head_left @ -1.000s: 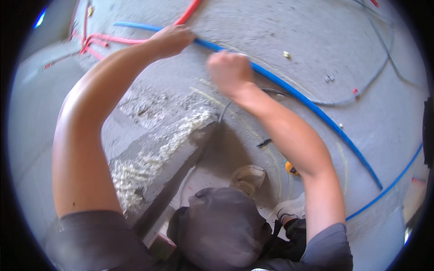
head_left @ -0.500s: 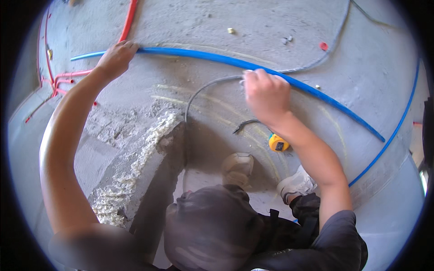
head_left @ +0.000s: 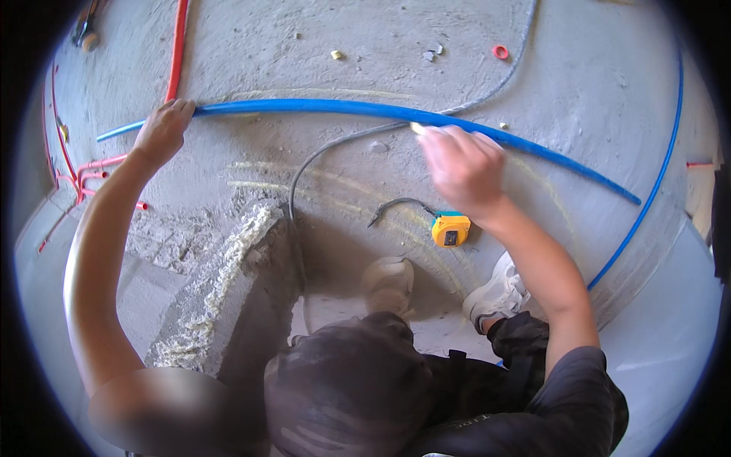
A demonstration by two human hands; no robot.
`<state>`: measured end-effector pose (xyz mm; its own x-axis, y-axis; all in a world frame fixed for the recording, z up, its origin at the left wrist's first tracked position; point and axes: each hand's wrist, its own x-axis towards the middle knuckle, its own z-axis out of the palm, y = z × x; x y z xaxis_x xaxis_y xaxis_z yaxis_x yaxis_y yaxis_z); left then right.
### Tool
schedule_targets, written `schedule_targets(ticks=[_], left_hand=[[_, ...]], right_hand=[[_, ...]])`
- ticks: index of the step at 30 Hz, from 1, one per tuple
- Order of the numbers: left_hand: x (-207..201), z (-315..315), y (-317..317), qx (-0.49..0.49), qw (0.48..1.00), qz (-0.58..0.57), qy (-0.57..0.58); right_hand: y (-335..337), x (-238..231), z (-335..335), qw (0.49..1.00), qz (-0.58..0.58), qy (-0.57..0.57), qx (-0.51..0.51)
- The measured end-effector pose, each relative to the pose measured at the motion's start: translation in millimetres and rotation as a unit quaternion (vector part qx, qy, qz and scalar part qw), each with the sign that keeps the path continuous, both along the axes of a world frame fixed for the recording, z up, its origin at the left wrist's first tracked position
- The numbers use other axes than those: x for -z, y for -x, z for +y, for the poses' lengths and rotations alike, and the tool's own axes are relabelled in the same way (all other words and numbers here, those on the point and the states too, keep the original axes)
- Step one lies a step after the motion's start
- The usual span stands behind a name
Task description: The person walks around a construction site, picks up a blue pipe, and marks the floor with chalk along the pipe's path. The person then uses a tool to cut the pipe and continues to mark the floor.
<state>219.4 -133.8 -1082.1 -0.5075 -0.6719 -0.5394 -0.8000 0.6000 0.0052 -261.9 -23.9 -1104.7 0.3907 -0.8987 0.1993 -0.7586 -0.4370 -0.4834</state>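
Note:
A long blue pipe [head_left: 320, 106] lies in a slight curve across the concrete floor, its right end close to a second blue pipe. My left hand [head_left: 166, 128] is closed around it near its left end, beside the foot of a red pipe [head_left: 177, 57]. My right hand [head_left: 468, 169], a little blurred, pinches a short pale-yellow piece of chalk [head_left: 418, 129] at the near edge of the blue pipe. Curved yellow lines [head_left: 304, 186] mark the floor. A yellow tape measure [head_left: 451, 229] rests between my right forearm and my shoes.
A grey cable [head_left: 308, 164] runs under the blue pipe; a thin blue pipe [head_left: 656, 186] curves along the right. At left stand red pipe ends [head_left: 95, 174] and a rough-topped concrete block [head_left: 221, 293]. A red ring [head_left: 499, 52] and crumbs lie beyond.
The view has turned and shifted. My right hand with the chalk has moved rightward along the blue pipe. My left hand keeps its hold near the left end.

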Motion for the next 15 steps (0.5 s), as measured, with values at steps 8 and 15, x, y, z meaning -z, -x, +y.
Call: schedule_targets(ticks=[8, 15], left_hand=[[-5.1, 3.2, -1.3, -0.015, 1.000, -0.016, -0.016], [-3.5, 3.3, -10.5, 0.003, 1.000, -0.009, -0.008]], right_hand=[[-6.3, 18.9, 6.9, 0.999, 0.024, 0.027, -0.017], [-91.6, 9.7, -1.8, 0.997, -0.064, 0.038, -0.037]])
